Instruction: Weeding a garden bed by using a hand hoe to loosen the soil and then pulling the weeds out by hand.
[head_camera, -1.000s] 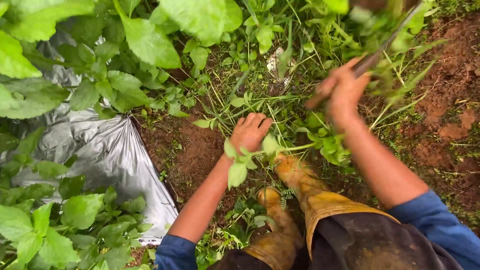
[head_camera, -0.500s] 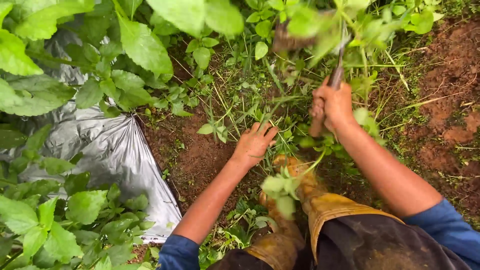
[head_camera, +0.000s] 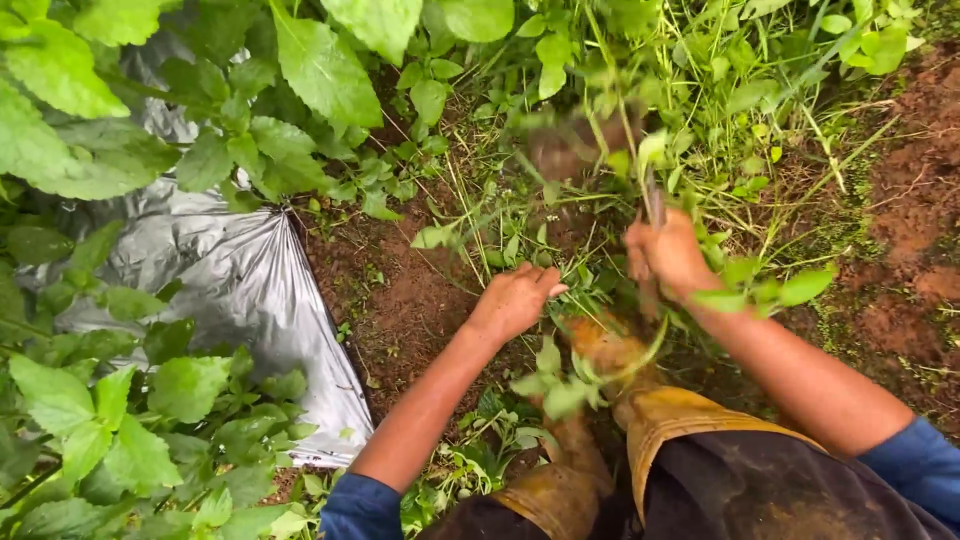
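Observation:
My right hand (head_camera: 665, 256) grips the handle of a hand hoe (head_camera: 652, 205), whose blurred blade is down among the weeds (head_camera: 560, 150) ahead of me. My left hand (head_camera: 515, 298) is closed around a clump of thin weed stems (head_camera: 560, 255) just above the red-brown soil (head_camera: 400, 300). Both hands work close together, the tool a short way right of the left hand. Muddy yellow rubber boots (head_camera: 600, 350) stand right below the hands.
A grey plastic mulch sheet (head_camera: 240, 290) covers the bed at left, with broad-leaved crop plants (head_camera: 120, 420) over it. Dense weeds and grass (head_camera: 740, 80) fill the top. Bare reddish soil (head_camera: 910, 200) lies along the right edge.
My right hand has swung the hoe from raised at upper right down into the weeds in front. My left hand shifted slightly and closed on the stems.

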